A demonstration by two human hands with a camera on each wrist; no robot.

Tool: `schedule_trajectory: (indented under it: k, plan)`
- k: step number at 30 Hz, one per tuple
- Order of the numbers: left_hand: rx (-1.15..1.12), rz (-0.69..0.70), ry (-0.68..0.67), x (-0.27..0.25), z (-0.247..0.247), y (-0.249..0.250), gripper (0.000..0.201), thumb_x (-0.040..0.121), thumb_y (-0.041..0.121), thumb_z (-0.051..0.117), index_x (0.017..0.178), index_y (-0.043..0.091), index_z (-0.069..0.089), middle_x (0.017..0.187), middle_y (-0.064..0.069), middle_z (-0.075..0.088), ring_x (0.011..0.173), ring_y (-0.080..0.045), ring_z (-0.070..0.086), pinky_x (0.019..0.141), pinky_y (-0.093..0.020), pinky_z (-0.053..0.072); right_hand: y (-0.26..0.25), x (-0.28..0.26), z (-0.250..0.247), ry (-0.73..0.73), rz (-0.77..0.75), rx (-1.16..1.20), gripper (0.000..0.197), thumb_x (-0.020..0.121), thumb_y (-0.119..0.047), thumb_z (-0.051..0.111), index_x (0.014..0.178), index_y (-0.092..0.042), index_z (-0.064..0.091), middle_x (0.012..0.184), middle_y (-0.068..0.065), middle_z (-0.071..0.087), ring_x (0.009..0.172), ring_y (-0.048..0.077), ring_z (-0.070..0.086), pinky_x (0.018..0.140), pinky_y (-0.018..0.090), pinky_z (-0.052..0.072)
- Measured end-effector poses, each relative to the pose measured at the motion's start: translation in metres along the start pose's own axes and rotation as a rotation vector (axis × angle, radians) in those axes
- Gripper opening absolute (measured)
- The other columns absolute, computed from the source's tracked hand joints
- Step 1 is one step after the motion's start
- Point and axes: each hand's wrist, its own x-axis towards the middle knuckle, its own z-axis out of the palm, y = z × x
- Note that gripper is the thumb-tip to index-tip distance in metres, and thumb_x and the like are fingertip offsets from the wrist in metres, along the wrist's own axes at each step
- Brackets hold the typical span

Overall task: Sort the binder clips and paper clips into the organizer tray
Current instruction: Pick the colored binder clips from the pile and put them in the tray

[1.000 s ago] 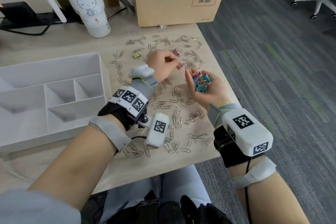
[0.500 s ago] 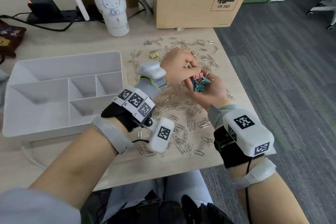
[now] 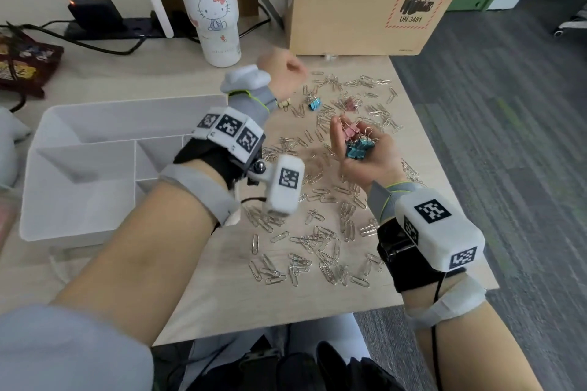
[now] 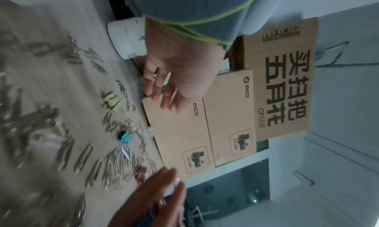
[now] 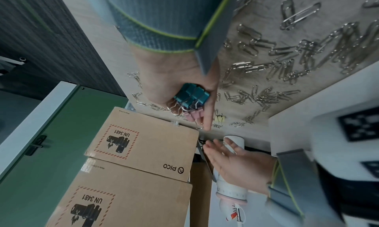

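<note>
Cupping a small heap of binder clips point(image 3: 358, 143) in your right hand point(image 3: 365, 155), you are holding it palm up above the desk, with your fingers loosely curled around the heap. The clips are folded-metal wedges in teal and pink with thin wire loop handles sticking out; the right wrist view is showing the teal ones point(image 5: 191, 93) sitting against your palm and the pink ones toward your fingertips.

Your left hand point(image 3: 281, 74) is hovering apart from the right one, up and to its left, with nothing in it. Its fingers point(image 4: 162, 91) are hanging relaxed and slightly bent.

Between your hands, on the pale wood-grain desk point(image 3: 317, 311), a blue binder clip point(image 3: 314, 105) and a pink binder clip point(image 3: 349, 104) are lying loose, and a pale yellow binder clip point(image 4: 111, 100) is resting just beside your left wrist. Silver wire paper clips point(image 3: 317, 247) are lying scattered in shiny tangles under and around both hands, reaching back toward your body.

To the left of your left forearm, the organizer tray point(image 3: 79, 124) is sitting, a smooth white plastic box with rounded corners and straight dividers. Beyond your left hand a white tumbler point(image 3: 216, 9) with a cartoon cat print is standing upright, and beyond your right hand a matte brown cardboard box point(image 3: 374, 6) is sitting.
</note>
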Motion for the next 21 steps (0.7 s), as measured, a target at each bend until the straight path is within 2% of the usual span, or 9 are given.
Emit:
schedule_trajectory:
  k: [1,3,5,10,14,18,19,21]
  plan:
    - [0.063,-0.036,-0.029,0.006,-0.002,-0.004,0.015,0.083,0.02,0.055,0.094,0.016,0.065,0.089,-0.007,0.066,0.096,-0.027,0.061,0.076,-0.021,0.042,-0.001,0.001,0.0,0.0,-0.004,0.0,0.025,0.093,-0.013,0.047,0.097,0.007,0.063,0.09,0.026,0.066,0.072,0.041,0.067,0.052,0.042,0.058]
    - [0.162,-0.12,-0.082,0.017,-0.003,-0.012,0.02,0.084,0.015,0.059,0.103,0.01,0.065,0.101,-0.006,0.067,0.107,-0.028,0.06,0.08,-0.023,0.042,-0.003,0.004,0.001,-0.003,-0.008,-0.013,0.027,0.094,-0.013,0.047,0.093,0.008,0.063,0.098,0.022,0.063,0.075,0.039,0.066,0.052,0.041,0.058]
    - [0.234,-0.172,-0.077,0.024,0.0,-0.022,0.032,0.081,0.021,0.063,0.11,0.009,0.065,0.115,-0.011,0.066,0.109,-0.029,0.06,0.087,-0.032,0.048,-0.005,0.007,0.002,-0.004,-0.01,-0.027,0.028,0.094,-0.014,0.046,0.092,0.008,0.064,0.099,0.021,0.062,0.078,0.038,0.066,0.052,0.041,0.058]
    - [0.276,-0.225,-0.112,0.027,0.011,-0.031,0.035,0.083,0.021,0.06,0.115,0.007,0.062,0.121,-0.015,0.062,0.113,-0.032,0.058,0.095,-0.039,0.047,-0.006,0.011,0.002,0.005,-0.018,-0.032,0.029,0.095,-0.013,0.045,0.093,0.009,0.063,0.107,0.018,0.059,0.086,0.035,0.063,0.053,0.042,0.059]
    - [0.291,-0.238,-0.13,0.029,0.016,-0.036,0.035,0.087,0.018,0.055,0.119,0.006,0.059,0.125,-0.014,0.06,0.116,-0.03,0.057,0.095,-0.036,0.045,-0.007,0.013,0.001,0.014,-0.006,-0.027,0.031,0.095,-0.012,0.044,0.091,0.011,0.063,0.104,0.023,0.061,0.11,0.027,0.06,0.061,0.048,0.059]
    - [0.281,-0.226,-0.123,0.028,0.013,-0.033,0.032,0.085,0.017,0.056,0.115,0.007,0.063,0.121,-0.013,0.063,0.113,-0.029,0.059,0.094,-0.036,0.047,-0.007,0.012,0.002,0.015,-0.004,-0.043,0.03,0.096,-0.013,0.042,0.093,0.01,0.062,0.101,0.024,0.061,0.103,0.033,0.06,0.054,0.046,0.058]
    - [0.269,-0.211,-0.12,0.028,0.01,-0.031,0.03,0.085,0.017,0.057,0.113,0.008,0.064,0.119,-0.013,0.064,0.112,-0.029,0.06,0.093,-0.036,0.047,-0.006,0.012,0.003,0.01,-0.006,-0.05,0.03,0.096,-0.012,0.042,0.092,0.01,0.062,0.099,0.025,0.061,0.101,0.034,0.061,0.055,0.046,0.059]
    - [0.225,-0.164,-0.147,0.025,0.004,-0.023,0.026,0.085,0.015,0.058,0.108,0.008,0.067,0.114,-0.012,0.067,0.105,-0.026,0.063,0.089,-0.032,0.049,-0.005,0.01,0.004,0.007,-0.011,-0.062,0.03,0.096,-0.011,0.041,0.092,0.011,0.062,0.097,0.027,0.062,0.096,0.037,0.063,0.067,0.046,0.059]
